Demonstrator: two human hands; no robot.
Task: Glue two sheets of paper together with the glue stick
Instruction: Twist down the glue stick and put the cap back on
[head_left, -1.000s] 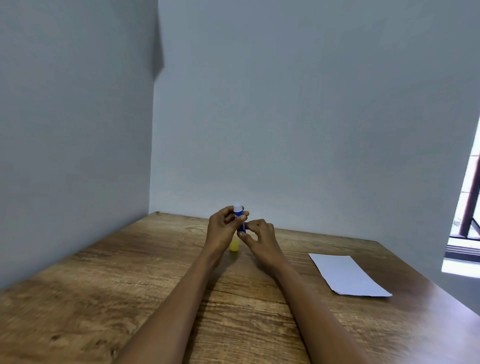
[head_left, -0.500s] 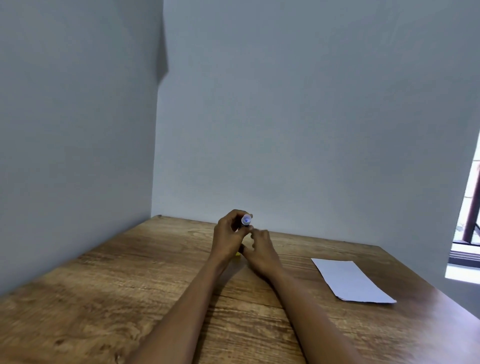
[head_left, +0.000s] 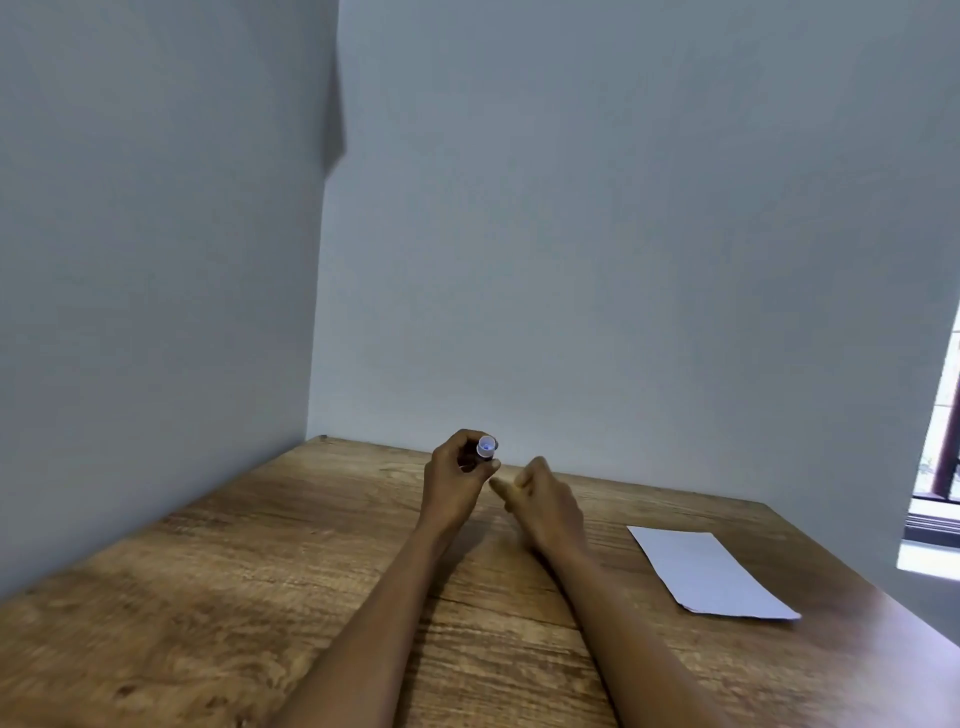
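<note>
Glue stick (head_left: 485, 448), small blue-bodied plastic tube with a pale round end turned toward the camera: held in the left hand (head_left: 456, 483), fingers curled round the barrel, lifted just above the brown wood-grain table (head_left: 270, 587) near its far edge. Mostly hidden by the fingers; only the pale circular end with a bluish centre shows. Hard to tell whether that end is the bare glue face or a cap. No cap seen anywhere on the table.

Just to the right, apart from the stick: right hand (head_left: 545, 506), fingers loosely curled, holding nothing visible, though the palm side is turned away, so a small cap inside cannot be ruled out.

Further right, well apart from both hands: white rectangular sheet of paper (head_left: 711, 571), flat on the table near the right edge. One sheet or two stacked, impossible to tell.

Likely trouble from here:
- Paper sliding under the stroke, unless pinned by the free hand.
- Glue smeared onto the wood by overrunning the sheet's edge.
- Torn or wrinkled paper from pressing too hard.
- Crooked bond if the second sheet lands misaligned.
- Dry, patchy coat if too little glue is wound out.
</note>
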